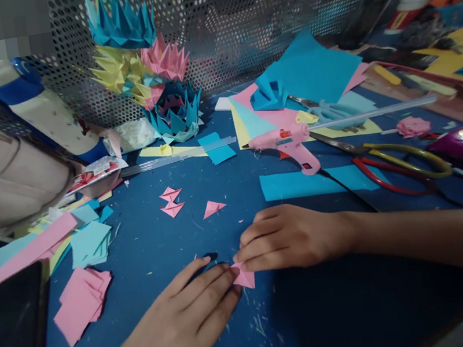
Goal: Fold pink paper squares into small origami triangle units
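Note:
A small piece of pink folded paper (245, 277) lies on the blue table under my fingertips. My left hand (179, 319) comes from the lower left, its long fingers stretched and pinning the paper's left edge. From the right, my right hand (288, 238) has bent fingers pressed together on the paper's upper part, hiding some of it. Just beyond my hands lie a folded pink triangle (214, 208) and two pink folded pieces, one (171, 194) behind the other (173, 208). A stack of pink paper squares (82, 302) sits left of my left hand.
A pink glue gun (285, 140), scissors (401, 161) and a blue paper strip (325, 181) lie beyond my right hand. Spiky folded-paper flowers (173, 109) stand at the back by a perforated panel. At left are a phone (14, 331), light-blue squares (89, 243) and a bottle (51, 117).

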### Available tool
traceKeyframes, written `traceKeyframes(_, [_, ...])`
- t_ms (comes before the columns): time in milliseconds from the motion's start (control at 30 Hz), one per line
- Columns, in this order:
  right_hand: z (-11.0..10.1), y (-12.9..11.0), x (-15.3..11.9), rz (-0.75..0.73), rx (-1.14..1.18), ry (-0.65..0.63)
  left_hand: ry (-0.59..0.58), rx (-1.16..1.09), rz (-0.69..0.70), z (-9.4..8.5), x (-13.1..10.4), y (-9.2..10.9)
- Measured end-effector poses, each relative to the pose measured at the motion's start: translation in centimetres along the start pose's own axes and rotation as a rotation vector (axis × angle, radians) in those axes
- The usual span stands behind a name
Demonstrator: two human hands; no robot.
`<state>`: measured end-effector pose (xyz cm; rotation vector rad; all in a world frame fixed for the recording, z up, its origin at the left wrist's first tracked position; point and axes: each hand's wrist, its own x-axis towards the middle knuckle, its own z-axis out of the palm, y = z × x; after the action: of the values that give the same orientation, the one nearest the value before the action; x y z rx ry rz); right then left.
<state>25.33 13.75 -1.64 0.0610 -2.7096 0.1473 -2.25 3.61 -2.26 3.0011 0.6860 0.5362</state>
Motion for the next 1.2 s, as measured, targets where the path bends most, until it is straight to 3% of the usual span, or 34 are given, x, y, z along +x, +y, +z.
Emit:
traceKeyframes(567, [0.24, 0.25, -0.15, -0.018, 0.087, 0.012, -0.036, -0.038, 0.016, -0.23, 0.21, 0.10])
traceKeyframes(733, [0.08, 0.18, -0.12, -0.009, 0.042, -0.041, -0.018, -0.034, 0.006, -0.37, 0.33, 0.02])
traceKeyframes(933, [0.08, 0.17, -0.09, -0.018, 0.042, -0.018, 0.004, -0.036, 0.007, -0.36, 0.40, 0.13])
traceKeyframes(1200, [0.21, 0.23, -0.21, -0.017, 0.043, -0.045, -0.098, 0.019, -0.051, 0.15, 0.68, 0.83])
